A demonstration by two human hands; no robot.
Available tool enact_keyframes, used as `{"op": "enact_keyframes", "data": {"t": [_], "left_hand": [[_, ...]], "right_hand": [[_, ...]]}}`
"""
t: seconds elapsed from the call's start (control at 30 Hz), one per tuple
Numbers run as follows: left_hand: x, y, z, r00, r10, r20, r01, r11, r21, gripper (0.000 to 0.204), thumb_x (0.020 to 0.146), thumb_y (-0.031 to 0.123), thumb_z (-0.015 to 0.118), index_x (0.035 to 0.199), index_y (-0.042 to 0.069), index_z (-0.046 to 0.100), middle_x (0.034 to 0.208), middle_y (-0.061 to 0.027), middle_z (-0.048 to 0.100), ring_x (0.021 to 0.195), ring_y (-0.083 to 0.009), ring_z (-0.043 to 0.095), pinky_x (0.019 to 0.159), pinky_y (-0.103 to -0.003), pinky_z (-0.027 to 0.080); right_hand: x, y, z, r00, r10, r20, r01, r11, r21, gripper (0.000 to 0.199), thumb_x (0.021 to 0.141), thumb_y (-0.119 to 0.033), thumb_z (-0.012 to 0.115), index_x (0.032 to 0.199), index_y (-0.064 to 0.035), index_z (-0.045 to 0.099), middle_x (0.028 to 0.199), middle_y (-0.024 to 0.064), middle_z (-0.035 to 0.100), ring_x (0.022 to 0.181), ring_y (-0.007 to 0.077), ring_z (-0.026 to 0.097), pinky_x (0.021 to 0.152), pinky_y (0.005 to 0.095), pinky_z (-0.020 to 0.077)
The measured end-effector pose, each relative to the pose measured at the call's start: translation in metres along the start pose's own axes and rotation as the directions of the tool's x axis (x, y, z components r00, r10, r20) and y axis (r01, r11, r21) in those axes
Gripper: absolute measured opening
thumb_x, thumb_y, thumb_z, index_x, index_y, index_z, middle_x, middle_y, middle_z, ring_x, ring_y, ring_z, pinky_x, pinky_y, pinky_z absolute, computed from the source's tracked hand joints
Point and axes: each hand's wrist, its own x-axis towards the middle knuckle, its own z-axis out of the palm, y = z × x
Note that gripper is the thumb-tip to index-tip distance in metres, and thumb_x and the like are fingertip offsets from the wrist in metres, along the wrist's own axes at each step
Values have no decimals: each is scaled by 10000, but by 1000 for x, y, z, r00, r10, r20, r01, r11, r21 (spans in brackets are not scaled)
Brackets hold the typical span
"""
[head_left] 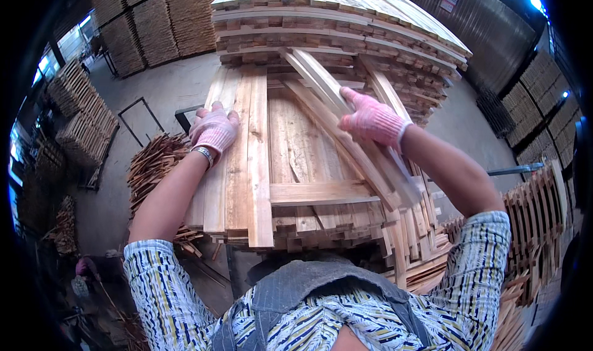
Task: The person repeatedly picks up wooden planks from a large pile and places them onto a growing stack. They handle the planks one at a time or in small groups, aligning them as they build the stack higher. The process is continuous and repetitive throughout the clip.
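Observation:
Both my hands wear pink knit gloves. My left hand (214,128) rests on the left edge of a row of long pale wooden slats (238,165) lying side by side on a stack. My right hand (372,120) grips a few loose slats (336,113) that lie slanted across the stack, running from upper left to lower right. A short cross slat (321,192) lies sideways near the stack's front edge.
Behind stands a taller pile of layered planks (340,29). Scrap strips (154,162) are heaped on the concrete floor at left, more slats (531,221) lean at right. Stacked timber lines the walls. A metal frame (139,119) lies on the floor.

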Motion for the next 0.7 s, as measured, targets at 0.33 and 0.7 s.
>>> {"op": "enact_keyframes", "data": {"t": [0.33, 0.7], "left_hand": [[10, 3, 15, 999, 21, -43, -19, 999, 32, 596, 951, 529, 443, 1391, 126, 448, 1418, -286, 430, 1275, -452, 497, 1009, -566, 433], [16, -6, 14, 996, 72, -45, -72, 997, 11, 601, 966, 522, 406, 1426, 134, 407, 1413, -308, 428, 1281, -467, 485, 1031, -584, 410]], "right_hand": [[13, -76, 138, 989, -128, 76, 124, 991, 58, 788, 1008, -462, 445, 1538, 46, 158, 1410, 358, 451, 1181, 399, 595, 1049, 465, 463], [41, 34, 84, 992, -110, -67, 95, 974, -205, 597, 928, -291, 580, 1461, -82, 409, 1195, 274, 589, 1027, 358, 650, 868, 442, 539]]}}
